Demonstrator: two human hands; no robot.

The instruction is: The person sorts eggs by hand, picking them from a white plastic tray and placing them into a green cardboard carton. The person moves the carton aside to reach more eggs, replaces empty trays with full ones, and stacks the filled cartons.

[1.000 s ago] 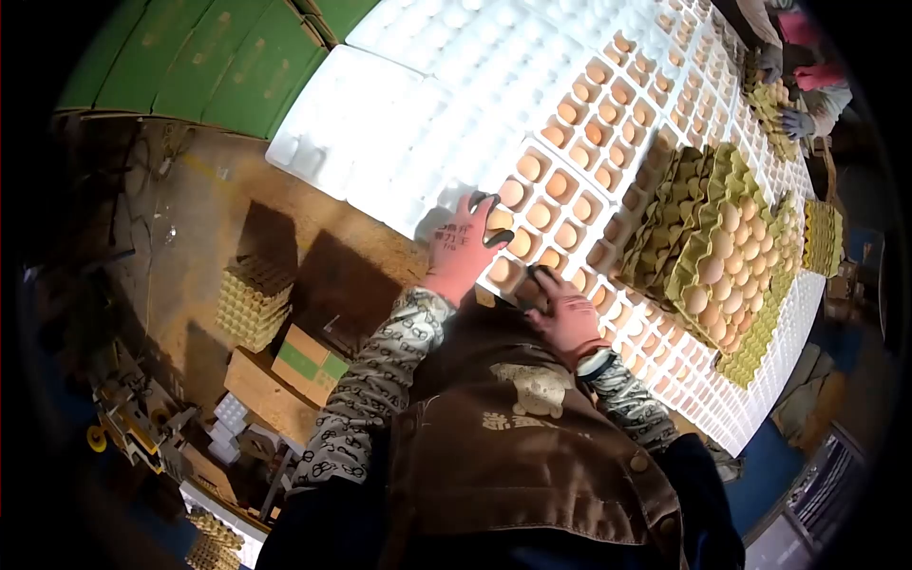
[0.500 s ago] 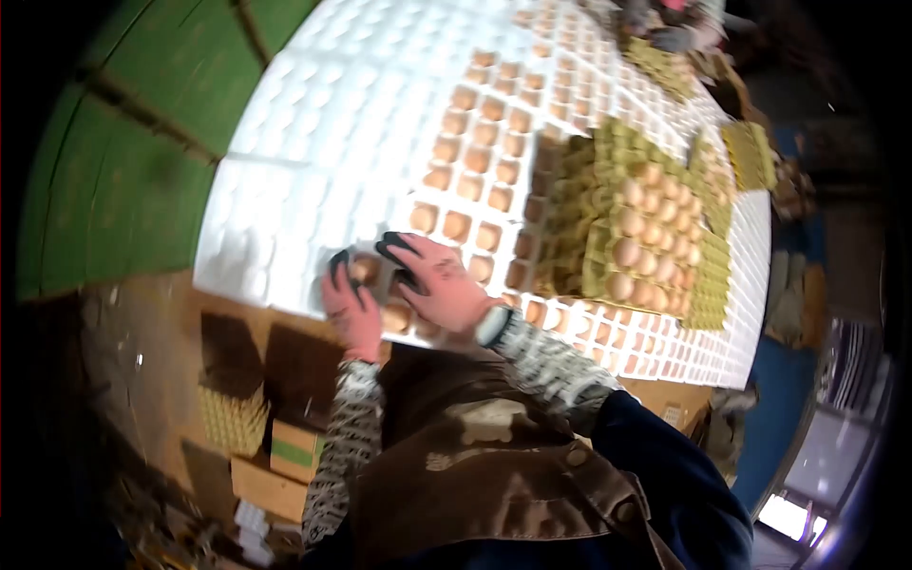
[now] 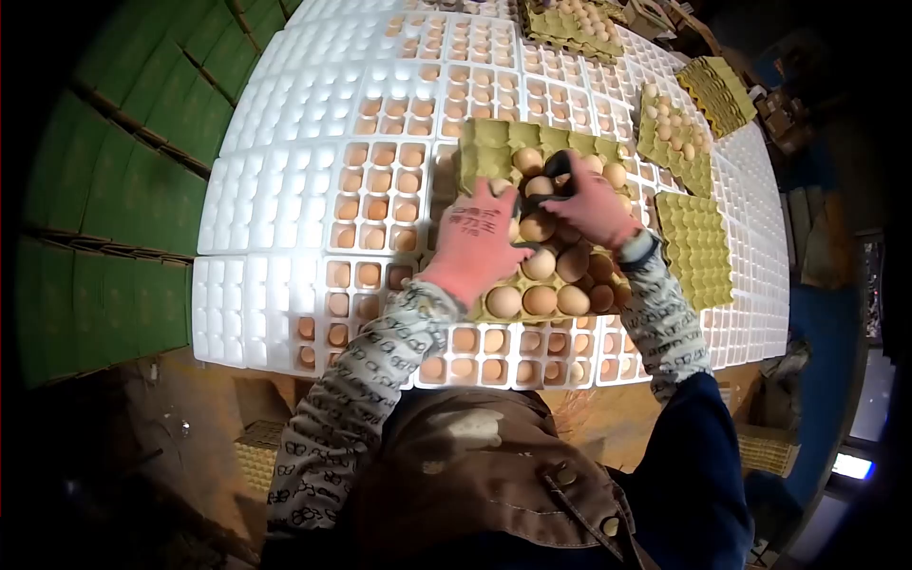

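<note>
Brown eggs sit in a yellow-green pulp egg tray in front of me, several of its cells bare at the far left. Over the tray's left side is my left hand, in a pink glove with dark fingertips, its fingers curled around an egg they partly cover. My right hand, gloved alike, bends its fingers and thumb about an egg near the tray's middle. The fingertips partly hide what each hand grips. Under and around the pulp tray lie white foam trays with eggs in square cells.
Bumpy white foam pieces cover the table's left side, beside stacked green boxes. Another pulp tray lies to the right, with an egg-bearing one behind it. A pulp tray stack stands at the far right.
Both hands have moved right from the foam tray's front cells to the pulp tray of eggs. More eggs show in the front left foam cells, and my view has turned.
</note>
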